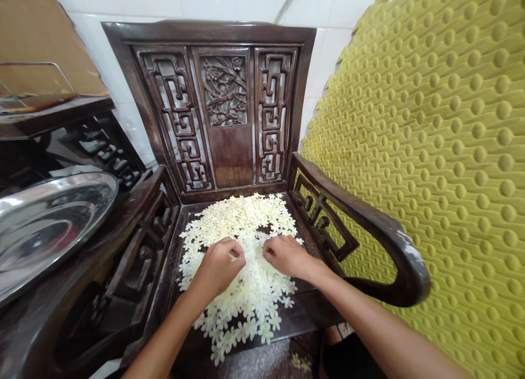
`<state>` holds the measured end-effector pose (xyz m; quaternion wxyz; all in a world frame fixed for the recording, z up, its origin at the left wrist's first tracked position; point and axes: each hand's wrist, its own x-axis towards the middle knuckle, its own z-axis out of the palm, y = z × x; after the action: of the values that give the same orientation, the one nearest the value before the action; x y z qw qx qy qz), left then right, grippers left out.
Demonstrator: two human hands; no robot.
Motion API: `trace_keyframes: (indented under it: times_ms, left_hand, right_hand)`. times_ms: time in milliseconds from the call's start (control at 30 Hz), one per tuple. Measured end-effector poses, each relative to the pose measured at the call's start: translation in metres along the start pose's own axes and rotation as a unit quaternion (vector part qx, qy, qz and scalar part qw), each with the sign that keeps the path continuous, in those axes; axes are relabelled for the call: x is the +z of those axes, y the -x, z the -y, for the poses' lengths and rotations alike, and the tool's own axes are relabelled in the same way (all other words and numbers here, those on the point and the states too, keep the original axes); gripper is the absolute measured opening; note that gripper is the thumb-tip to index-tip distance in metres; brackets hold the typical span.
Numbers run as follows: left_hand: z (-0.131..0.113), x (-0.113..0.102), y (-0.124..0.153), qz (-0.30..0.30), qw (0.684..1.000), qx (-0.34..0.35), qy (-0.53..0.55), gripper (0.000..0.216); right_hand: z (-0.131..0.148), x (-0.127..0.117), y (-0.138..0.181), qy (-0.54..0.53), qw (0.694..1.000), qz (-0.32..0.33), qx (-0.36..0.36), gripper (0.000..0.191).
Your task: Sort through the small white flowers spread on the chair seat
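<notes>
Head view: left grip (217,265), right grip (287,256) curled atop white blossoms (241,217), holding unclear.

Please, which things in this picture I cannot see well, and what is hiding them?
Head view:
What the left hand pinches: its fingers hide it.
The seat under the white flowers: the pile and the right hand cover it.
The steel tray: the left edge cuts it off.
The dark object at bottom right: the bottom edge cuts it off, so its kind is unclear.
</notes>
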<state>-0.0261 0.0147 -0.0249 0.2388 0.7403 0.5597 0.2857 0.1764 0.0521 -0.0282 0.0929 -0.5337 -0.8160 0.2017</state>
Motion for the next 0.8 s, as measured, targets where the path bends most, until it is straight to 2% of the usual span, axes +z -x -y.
trace_keyframes:
  times_ms: [133, 267, 367, 467, 600, 800]
  left_hand:
    - [0.01, 0.006, 0.006, 0.071, 0.987, 0.008, -0.144, 0.016]
    - [0.011, 0.009, 0.007, 0.09, 0.974, 0.002, -0.207, 0.019]
    - [0.009, 0.008, 0.007, 0.096, 0.971, -0.006, -0.221, 0.019]
    - [0.007, 0.008, 0.008, 0.106, 0.969, -0.02, -0.222, 0.017]
    - [0.007, 0.01, 0.008, 0.109, 0.968, -0.026, -0.222, 0.016]
    - [0.009, 0.013, 0.01, 0.128, 0.964, -0.021, -0.232, 0.02]
  right_hand:
    - [-0.009, 0.002, -0.001, 0.03, 0.999, 0.003, 0.015, 0.015]
    - [-0.029, -0.004, -0.016, 0.036, 0.998, -0.026, 0.035, 0.018]
    - [-0.047, 0.0, -0.032, 0.028, 0.998, -0.043, 0.036, 0.02]
    - [-0.057, 0.015, -0.044, 0.017, 0.999, -0.045, 0.018, 0.023]
    - [-0.054, 0.039, -0.056, 0.015, 0.999, -0.034, -0.02, 0.024]
    - [-0.043, 0.061, -0.072, 0.033, 0.999, -0.023, -0.018, 0.036]
